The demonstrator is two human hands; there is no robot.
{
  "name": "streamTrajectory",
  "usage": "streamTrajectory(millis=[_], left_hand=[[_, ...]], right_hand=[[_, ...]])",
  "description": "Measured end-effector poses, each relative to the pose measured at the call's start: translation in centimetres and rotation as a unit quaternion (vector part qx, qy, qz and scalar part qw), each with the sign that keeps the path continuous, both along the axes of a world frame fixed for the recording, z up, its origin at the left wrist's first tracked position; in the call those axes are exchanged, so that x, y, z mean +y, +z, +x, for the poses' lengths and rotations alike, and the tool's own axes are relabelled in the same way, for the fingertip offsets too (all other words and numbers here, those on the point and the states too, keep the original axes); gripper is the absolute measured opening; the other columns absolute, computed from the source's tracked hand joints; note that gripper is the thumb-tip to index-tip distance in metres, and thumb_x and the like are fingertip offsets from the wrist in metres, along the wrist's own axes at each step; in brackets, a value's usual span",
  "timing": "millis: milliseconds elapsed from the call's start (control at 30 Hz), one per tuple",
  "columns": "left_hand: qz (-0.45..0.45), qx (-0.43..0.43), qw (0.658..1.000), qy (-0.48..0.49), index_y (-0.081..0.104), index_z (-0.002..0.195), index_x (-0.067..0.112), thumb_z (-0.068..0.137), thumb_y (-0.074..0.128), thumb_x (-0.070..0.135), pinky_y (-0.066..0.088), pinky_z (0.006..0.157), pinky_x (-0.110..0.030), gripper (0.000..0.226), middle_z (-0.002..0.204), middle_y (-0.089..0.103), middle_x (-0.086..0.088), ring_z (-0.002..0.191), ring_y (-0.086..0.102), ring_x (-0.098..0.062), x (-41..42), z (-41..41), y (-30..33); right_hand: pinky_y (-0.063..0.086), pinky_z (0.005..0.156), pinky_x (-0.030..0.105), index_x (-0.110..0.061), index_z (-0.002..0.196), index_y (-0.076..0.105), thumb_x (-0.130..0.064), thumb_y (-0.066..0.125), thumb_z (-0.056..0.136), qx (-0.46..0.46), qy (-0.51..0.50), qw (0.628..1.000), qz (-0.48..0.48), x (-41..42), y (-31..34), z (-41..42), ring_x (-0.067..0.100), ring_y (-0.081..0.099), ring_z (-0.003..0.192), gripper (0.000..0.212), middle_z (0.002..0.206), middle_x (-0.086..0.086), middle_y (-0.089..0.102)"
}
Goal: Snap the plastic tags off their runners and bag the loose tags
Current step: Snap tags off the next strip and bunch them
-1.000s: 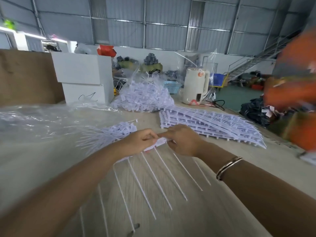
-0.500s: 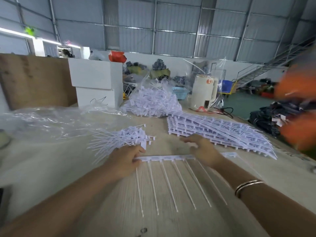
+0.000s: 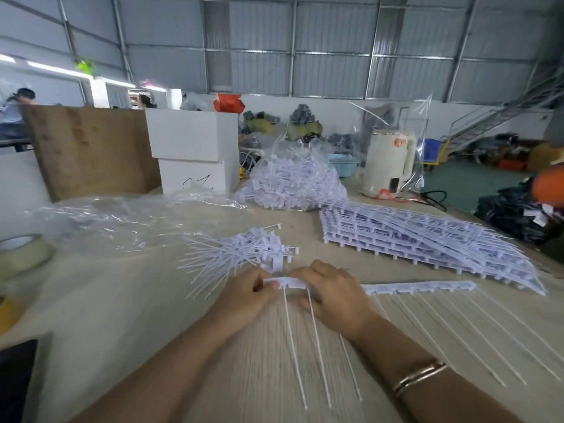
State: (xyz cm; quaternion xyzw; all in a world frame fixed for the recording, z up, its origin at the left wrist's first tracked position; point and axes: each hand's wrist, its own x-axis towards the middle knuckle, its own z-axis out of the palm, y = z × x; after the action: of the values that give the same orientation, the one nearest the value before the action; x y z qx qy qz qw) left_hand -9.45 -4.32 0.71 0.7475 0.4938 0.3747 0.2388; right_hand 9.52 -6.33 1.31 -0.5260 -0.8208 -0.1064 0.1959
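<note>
- Gripping the near end of a white tag runner, both hands work side by side at table centre; left hand pinches the runner's left tip with curled fingers, right hand lies curled over the strip just beside it, thumb underneath
- runner's long axis goes left to right across the view; it emerges past the right hand and carries on toward the right, flat on the wooden table
- tag tails hang off the runner toward the person, roughly square to the strip; two show between the hands, many more fan out on the right
- likely step: snapping off the end tags at the gap between the hands; left hand is nearer the free end, so judged to be the one that pulls away
- loose-tag pile sits just beyond and left of the left hand, near, heads to the right; short carry for dropping
- clear plastic bag lies crumpled farther left and behind the pile, apart from both hands
- stack of unbroken runners lies beyond the right hand, well apart; a filled bag of tags behind it
- open room: bare table toward the person and left; tape roll at the left edge, out of the path
- risk judged: long tails snagging the pile on a leftward sweep
</note>
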Motion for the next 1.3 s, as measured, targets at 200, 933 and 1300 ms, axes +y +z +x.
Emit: streamTrajectory(millis=[200,933,1300], left_hand=[[-0.049,-0.084,0.993,-0.073,0.055,0.076,0.012,0.087,0.063,0.009,0.043,0.063,-0.017,0.014,0.062,0.068,0.009,0.06,0.061,-0.001,-0.4,-0.4,0.0],[0.104,0.02,0.994,-0.017,0.067,0.105,0.008,0.09,0.05,0.018,0.04,0.089,-0.028,0.024,0.103,0.058,-0.005,0.101,0.054,-0.019,-1.0,0.6,-0.4],[-0.019,-0.11,0.988,-0.104,0.074,0.082,0.012,0.082,0.052,0.043,0.053,0.084,-0.044,0.038,0.083,0.071,-0.007,0.085,0.067,-0.023,-1.3,0.2,0.6]], right_hand=[[0.043,0.086,0.031,-0.032,0.116,0.063,-0.045,0.047,0.095,0.055,0.034,0.997,-0.03,0.1,0.1,0.0,0.012,0.058,0.102,0.029,0.107,-0.006,0.062],[0.043,0.082,0.035,-0.018,0.115,0.061,-0.031,0.065,0.087,0.16,0.076,0.984,-0.007,-1.0,0.1,-1.5,0.014,0.059,0.095,0.031,0.104,-0.001,0.062],[0.042,0.087,0.036,-0.016,0.126,0.05,-0.024,0.056,0.089,0.067,0.072,0.995,-0.006,-1.0,0.1,-2.6,0.021,0.058,0.107,0.038,0.119,0.003,0.061]])
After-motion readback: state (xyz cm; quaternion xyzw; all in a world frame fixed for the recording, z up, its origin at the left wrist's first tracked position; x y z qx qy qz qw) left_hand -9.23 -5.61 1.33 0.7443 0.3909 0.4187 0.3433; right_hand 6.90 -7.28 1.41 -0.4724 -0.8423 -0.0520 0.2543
